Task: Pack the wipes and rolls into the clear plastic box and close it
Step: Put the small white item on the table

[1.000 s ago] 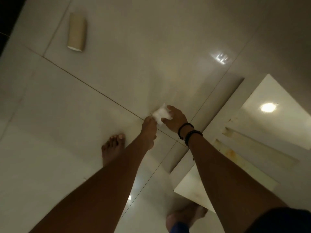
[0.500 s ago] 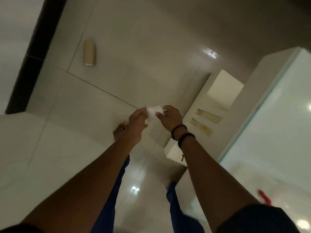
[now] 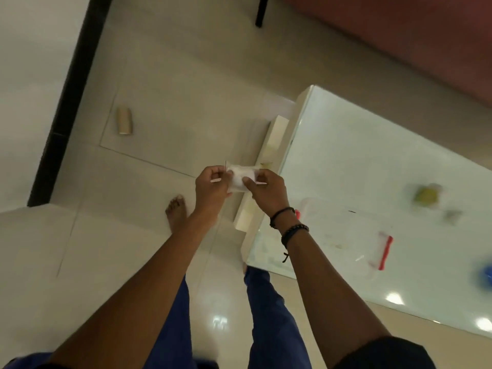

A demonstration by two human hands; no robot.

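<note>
A small white wipe packet (image 3: 241, 177) is held between both hands at chest height, above the floor beside the table's left edge. My left hand (image 3: 211, 189) pinches its left end and my right hand (image 3: 267, 191) grips its right side. A bare cardboard roll (image 3: 124, 124) lies on the floor tiles to the far left. On the white table sits a clear plastic box (image 3: 343, 235) with red clips, blurred, to the right of my right wrist.
The white glossy table (image 3: 372, 155) fills the right side. A blurred yellow-green object (image 3: 427, 196) and a blue object (image 3: 487, 272) lie on it. A black strip (image 3: 72, 94) borders the floor on the left. My bare foot (image 3: 175, 211) stands near the table base.
I have risen from near the floor with the wipe packet in both hands. The view has swung right, bringing the table top and the clear box into sight.
</note>
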